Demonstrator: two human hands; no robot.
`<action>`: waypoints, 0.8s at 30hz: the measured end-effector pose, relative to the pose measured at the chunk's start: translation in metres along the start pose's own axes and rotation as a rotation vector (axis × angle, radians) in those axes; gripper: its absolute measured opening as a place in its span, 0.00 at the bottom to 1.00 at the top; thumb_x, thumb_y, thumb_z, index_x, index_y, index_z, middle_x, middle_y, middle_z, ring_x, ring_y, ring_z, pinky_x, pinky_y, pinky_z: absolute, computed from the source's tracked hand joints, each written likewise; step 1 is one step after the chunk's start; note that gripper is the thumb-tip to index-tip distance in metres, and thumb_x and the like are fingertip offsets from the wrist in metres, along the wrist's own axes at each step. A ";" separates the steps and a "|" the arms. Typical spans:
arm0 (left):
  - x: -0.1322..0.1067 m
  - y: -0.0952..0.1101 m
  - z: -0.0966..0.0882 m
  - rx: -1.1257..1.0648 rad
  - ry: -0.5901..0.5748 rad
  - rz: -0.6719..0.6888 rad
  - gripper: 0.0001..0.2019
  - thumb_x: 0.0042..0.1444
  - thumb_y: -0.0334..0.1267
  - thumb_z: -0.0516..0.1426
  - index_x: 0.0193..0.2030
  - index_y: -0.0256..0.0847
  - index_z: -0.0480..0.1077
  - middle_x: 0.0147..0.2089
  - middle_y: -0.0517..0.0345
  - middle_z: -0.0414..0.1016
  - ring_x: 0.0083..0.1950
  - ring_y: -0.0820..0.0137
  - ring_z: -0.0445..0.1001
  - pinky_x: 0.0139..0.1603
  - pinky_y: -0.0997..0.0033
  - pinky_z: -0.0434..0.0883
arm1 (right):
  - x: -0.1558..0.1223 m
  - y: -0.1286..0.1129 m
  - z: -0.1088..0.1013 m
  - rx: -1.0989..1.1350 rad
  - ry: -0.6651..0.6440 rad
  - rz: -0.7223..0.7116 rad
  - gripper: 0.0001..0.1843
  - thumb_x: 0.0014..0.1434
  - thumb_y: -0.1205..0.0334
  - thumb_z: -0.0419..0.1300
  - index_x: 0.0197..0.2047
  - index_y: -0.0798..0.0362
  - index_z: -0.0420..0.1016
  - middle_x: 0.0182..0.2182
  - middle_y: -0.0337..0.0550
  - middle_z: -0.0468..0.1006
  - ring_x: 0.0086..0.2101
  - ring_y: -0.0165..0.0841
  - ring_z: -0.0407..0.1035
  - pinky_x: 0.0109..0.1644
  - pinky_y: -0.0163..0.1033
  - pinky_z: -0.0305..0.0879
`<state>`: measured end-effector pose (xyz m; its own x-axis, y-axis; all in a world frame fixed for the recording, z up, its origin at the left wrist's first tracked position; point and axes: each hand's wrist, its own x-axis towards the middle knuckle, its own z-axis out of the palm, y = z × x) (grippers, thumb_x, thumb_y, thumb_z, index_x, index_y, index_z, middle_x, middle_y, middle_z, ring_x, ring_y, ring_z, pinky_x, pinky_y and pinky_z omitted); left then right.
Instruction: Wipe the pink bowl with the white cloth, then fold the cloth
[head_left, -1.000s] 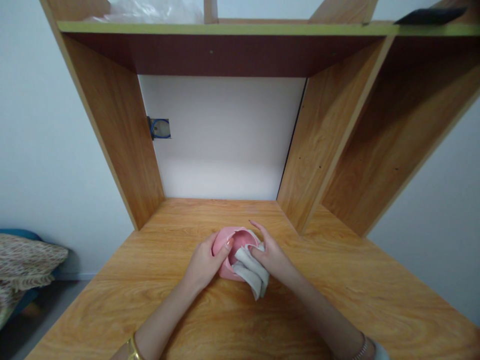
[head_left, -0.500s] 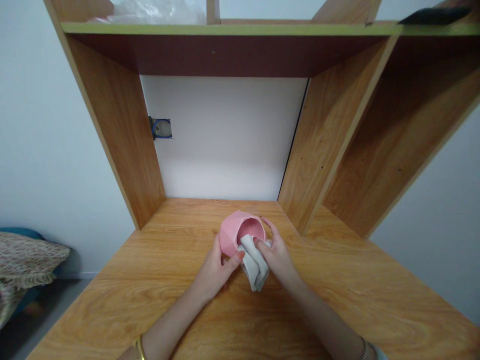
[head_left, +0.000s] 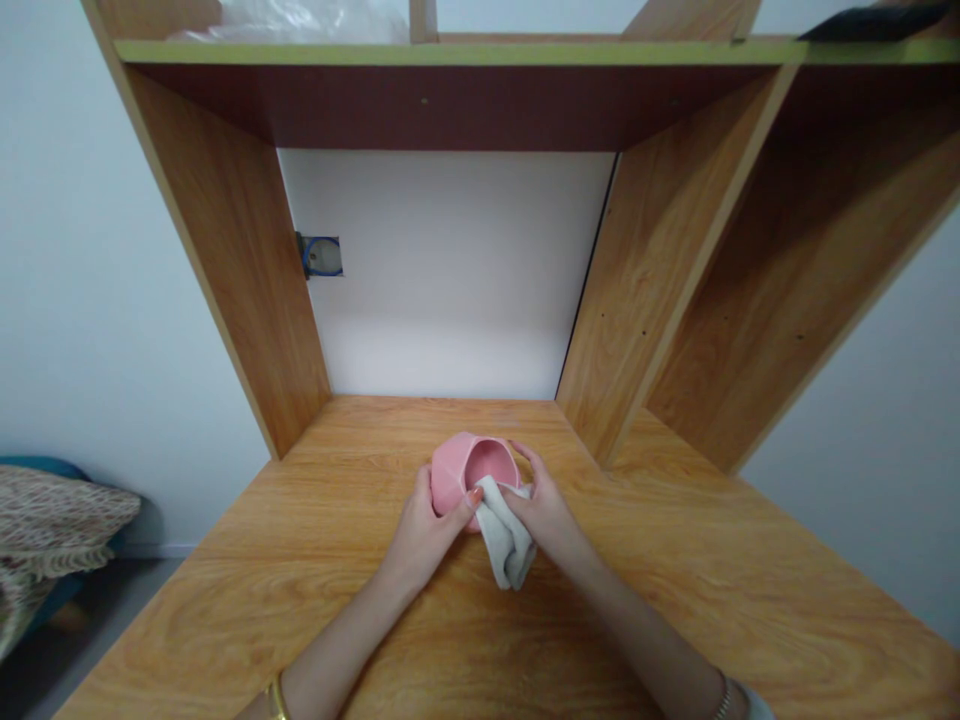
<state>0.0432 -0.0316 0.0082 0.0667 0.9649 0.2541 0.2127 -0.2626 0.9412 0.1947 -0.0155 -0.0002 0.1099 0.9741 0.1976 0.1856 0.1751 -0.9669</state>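
A pink faceted pot (head_left: pixel 450 470) is tilted on its side above the desk, its round opening turned toward me and to the right. My left hand (head_left: pixel 429 525) grips its left and lower side, thumb at the rim. My right hand (head_left: pixel 541 505) is closed on a folded whitish cloth (head_left: pixel 504 535), thumb pressing it at the lower right of the opening, with fingers reaching behind the pot's right side. The cloth's loose end hangs below the rim. The pot's underside and part of the right fingers are hidden.
The wooden desk (head_left: pixel 315 620) spreads beneath my hands. Upright panels (head_left: pixel 225 260) and a shelf (head_left: pixel 457 55) frame the back, with clear plastic (head_left: pixel 307 22) on top. An opening with a blue wire (head_left: pixel 324 257) is in the back wall. A woven throw (head_left: pixel 60 510) lies at far left.
The pot has shifted slightly left and a little down, with both hands moving along. The cloth's hanging end has moved slightly, still pinched at the rim.
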 end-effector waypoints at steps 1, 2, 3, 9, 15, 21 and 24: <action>0.001 -0.001 0.000 -0.001 0.007 0.004 0.22 0.49 0.50 0.56 0.44 0.35 0.62 0.42 0.50 0.72 0.42 0.64 0.71 0.43 0.67 0.66 | 0.000 0.001 0.000 -0.003 -0.003 -0.004 0.31 0.46 0.65 0.57 0.54 0.53 0.52 0.34 0.41 0.74 0.30 0.31 0.71 0.35 0.37 0.69; 0.001 -0.002 0.000 0.001 0.010 0.010 0.22 0.49 0.49 0.56 0.45 0.35 0.62 0.42 0.50 0.72 0.43 0.64 0.71 0.43 0.67 0.66 | 0.001 0.002 0.001 -0.004 -0.011 -0.003 0.31 0.46 0.65 0.57 0.54 0.53 0.52 0.35 0.42 0.74 0.31 0.32 0.71 0.36 0.38 0.69; 0.002 -0.003 -0.001 0.005 0.012 0.017 0.22 0.49 0.49 0.56 0.45 0.35 0.62 0.42 0.50 0.72 0.43 0.64 0.71 0.44 0.67 0.66 | 0.001 0.004 0.001 -0.005 -0.022 0.001 0.32 0.46 0.65 0.58 0.54 0.53 0.51 0.36 0.43 0.74 0.32 0.33 0.71 0.36 0.39 0.69; 0.005 -0.006 -0.005 0.057 0.005 0.070 0.22 0.51 0.48 0.55 0.46 0.33 0.64 0.43 0.49 0.73 0.43 0.63 0.71 0.43 0.66 0.66 | 0.005 0.009 -0.001 -0.057 -0.063 -0.006 0.34 0.44 0.64 0.61 0.53 0.54 0.54 0.44 0.49 0.72 0.41 0.36 0.70 0.44 0.42 0.67; 0.006 -0.007 -0.006 0.115 0.022 0.063 0.21 0.51 0.48 0.55 0.46 0.35 0.66 0.42 0.49 0.74 0.41 0.63 0.72 0.41 0.67 0.67 | 0.005 0.012 0.001 -0.063 -0.070 -0.021 0.32 0.43 0.62 0.62 0.51 0.53 0.57 0.44 0.47 0.73 0.40 0.36 0.70 0.46 0.43 0.66; 0.004 -0.009 -0.008 0.199 0.049 0.078 0.22 0.49 0.47 0.55 0.48 0.35 0.65 0.42 0.50 0.74 0.41 0.63 0.72 0.41 0.68 0.68 | 0.005 0.004 -0.002 -0.069 -0.060 0.025 0.31 0.38 0.61 0.63 0.47 0.55 0.61 0.41 0.48 0.74 0.39 0.37 0.70 0.42 0.41 0.66; 0.003 -0.008 -0.009 0.301 0.074 0.068 0.24 0.47 0.49 0.56 0.48 0.35 0.66 0.42 0.49 0.74 0.41 0.61 0.73 0.40 0.67 0.68 | 0.006 0.000 -0.008 -0.092 -0.059 0.093 0.35 0.39 0.61 0.62 0.51 0.58 0.58 0.30 0.41 0.75 0.31 0.35 0.71 0.33 0.38 0.67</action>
<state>0.0332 -0.0262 0.0036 0.0218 0.9400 0.3405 0.4902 -0.3069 0.8158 0.2030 -0.0103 0.0022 0.0734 0.9927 0.0954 0.2668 0.0726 -0.9610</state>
